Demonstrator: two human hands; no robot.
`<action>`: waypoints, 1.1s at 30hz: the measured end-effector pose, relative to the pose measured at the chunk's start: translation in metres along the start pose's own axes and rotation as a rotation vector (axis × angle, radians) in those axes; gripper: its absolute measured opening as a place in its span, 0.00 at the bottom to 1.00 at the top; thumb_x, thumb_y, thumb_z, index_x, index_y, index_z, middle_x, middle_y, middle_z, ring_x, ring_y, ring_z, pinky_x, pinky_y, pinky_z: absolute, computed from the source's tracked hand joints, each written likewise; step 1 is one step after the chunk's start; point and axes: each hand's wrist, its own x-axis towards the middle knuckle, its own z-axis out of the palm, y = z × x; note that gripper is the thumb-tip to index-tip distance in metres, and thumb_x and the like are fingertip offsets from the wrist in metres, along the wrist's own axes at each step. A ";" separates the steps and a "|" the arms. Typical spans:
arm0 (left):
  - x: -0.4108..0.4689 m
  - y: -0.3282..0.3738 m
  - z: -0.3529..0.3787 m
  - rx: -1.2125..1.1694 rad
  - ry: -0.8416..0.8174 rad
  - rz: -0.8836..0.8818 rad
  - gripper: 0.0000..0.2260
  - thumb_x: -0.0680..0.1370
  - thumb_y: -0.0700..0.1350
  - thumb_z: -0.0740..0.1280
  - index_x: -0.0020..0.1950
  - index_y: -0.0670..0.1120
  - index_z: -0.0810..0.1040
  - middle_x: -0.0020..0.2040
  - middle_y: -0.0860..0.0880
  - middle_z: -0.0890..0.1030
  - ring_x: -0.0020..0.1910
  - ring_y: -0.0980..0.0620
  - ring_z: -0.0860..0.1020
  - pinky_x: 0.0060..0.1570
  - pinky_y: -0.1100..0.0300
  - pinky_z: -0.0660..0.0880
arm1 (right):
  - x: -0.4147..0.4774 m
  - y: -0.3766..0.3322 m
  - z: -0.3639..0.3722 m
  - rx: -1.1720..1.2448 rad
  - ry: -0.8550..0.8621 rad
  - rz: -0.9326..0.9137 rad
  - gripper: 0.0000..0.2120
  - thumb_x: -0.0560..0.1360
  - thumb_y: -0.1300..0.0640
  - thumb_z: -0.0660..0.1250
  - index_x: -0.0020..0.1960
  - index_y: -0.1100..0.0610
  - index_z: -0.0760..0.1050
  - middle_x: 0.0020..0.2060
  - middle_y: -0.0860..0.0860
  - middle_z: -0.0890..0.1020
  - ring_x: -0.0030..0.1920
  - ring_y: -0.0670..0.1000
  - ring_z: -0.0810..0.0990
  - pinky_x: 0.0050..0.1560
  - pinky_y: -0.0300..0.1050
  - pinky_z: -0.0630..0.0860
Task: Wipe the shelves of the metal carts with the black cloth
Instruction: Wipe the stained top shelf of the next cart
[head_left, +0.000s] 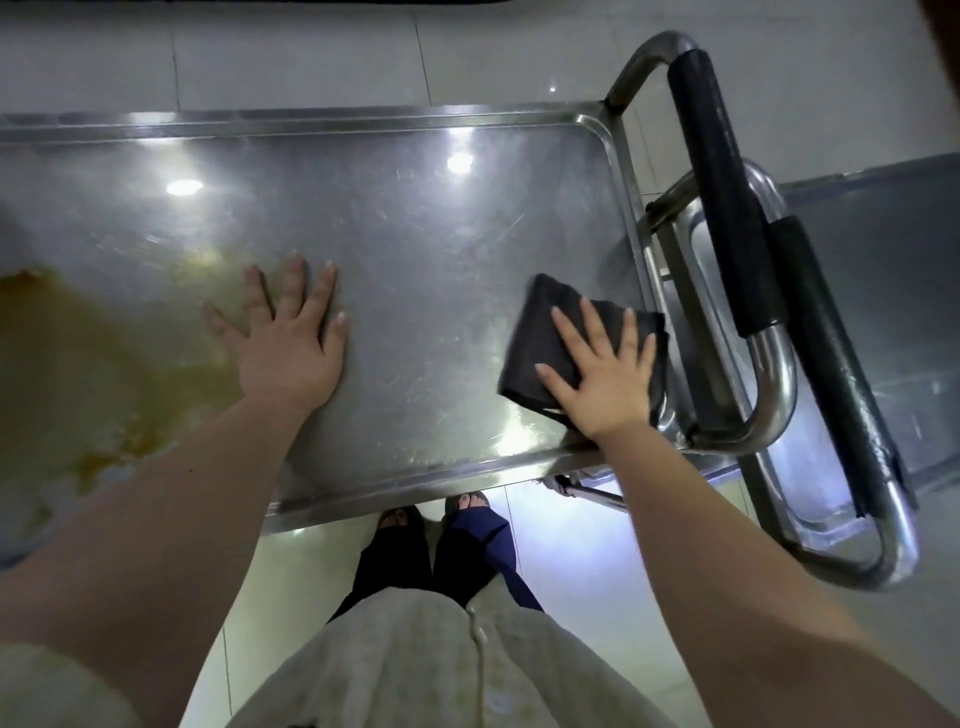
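1. A person's left hand (288, 343) is lying flat on the scratched stainless-steel top shelf (415, 218) of a metal cart, left of centre frame, fingers straight and spread, forearm reaching in from the lower left.
2. The right hand (605, 382) is pressing down right of centre, fingers fanned and uncurled, gripping nothing.
3. The shelf's raised rim is running just below both wrists and curving round the corner beside the right hand; bare metal is lying open between the hands and toward the top of the frame.
4. A yellowish-brown stain (104, 353) is spreading across the shelf's left side, reaching the left hand.
5. The folded black cloth (545, 322) is lying under the right palm and fingers, one corner jutting up-left past the fingertips, its right edge at the rim beside a tubular steel handle with a black foam grip (722, 192).
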 end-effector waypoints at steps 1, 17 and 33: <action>0.000 0.000 0.000 -0.001 0.000 0.000 0.25 0.82 0.62 0.44 0.79 0.64 0.44 0.81 0.56 0.44 0.79 0.40 0.40 0.68 0.25 0.37 | -0.005 0.018 -0.003 0.007 -0.019 0.025 0.34 0.72 0.26 0.43 0.76 0.31 0.42 0.79 0.39 0.44 0.78 0.61 0.39 0.74 0.67 0.38; -0.001 0.002 -0.004 0.022 -0.010 0.010 0.25 0.82 0.61 0.43 0.79 0.63 0.43 0.81 0.55 0.42 0.79 0.40 0.39 0.68 0.25 0.37 | -0.044 -0.151 0.019 -0.053 -0.024 -0.439 0.34 0.75 0.28 0.48 0.78 0.35 0.46 0.80 0.43 0.47 0.77 0.67 0.39 0.71 0.73 0.37; -0.001 0.002 -0.004 0.018 0.006 0.020 0.25 0.82 0.61 0.42 0.79 0.62 0.43 0.81 0.54 0.43 0.79 0.38 0.40 0.67 0.24 0.39 | -0.035 -0.092 0.025 -0.112 0.037 -0.359 0.36 0.72 0.25 0.44 0.77 0.35 0.43 0.79 0.43 0.46 0.76 0.71 0.40 0.69 0.77 0.40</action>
